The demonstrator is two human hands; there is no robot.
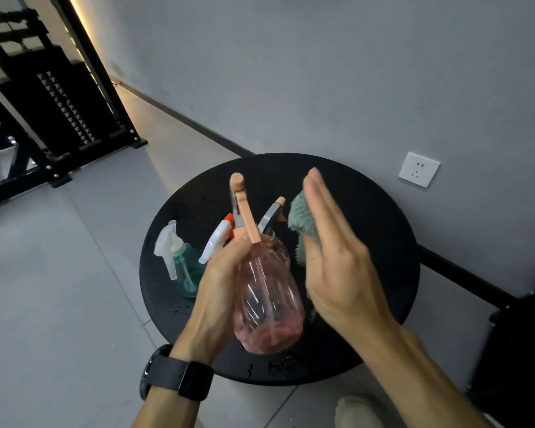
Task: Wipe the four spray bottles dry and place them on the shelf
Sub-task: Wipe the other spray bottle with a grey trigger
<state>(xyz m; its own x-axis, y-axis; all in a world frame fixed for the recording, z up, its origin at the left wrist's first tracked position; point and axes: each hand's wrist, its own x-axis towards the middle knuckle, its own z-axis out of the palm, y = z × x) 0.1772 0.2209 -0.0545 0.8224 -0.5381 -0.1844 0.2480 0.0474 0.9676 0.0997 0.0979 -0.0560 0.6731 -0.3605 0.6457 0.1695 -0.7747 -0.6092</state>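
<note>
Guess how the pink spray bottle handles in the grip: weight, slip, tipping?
Probably light: the pink spray bottle is see-through and looks empty, and the left hand alone holds it up. Possibly slippery: droplets dot the round black table, so its smooth ribbed plastic may be wet. Likely top-heavy when set down, given the long trigger head.

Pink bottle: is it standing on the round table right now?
No. The left hand grips the pink bottle and holds it tilted in the air above the black round table.
</note>
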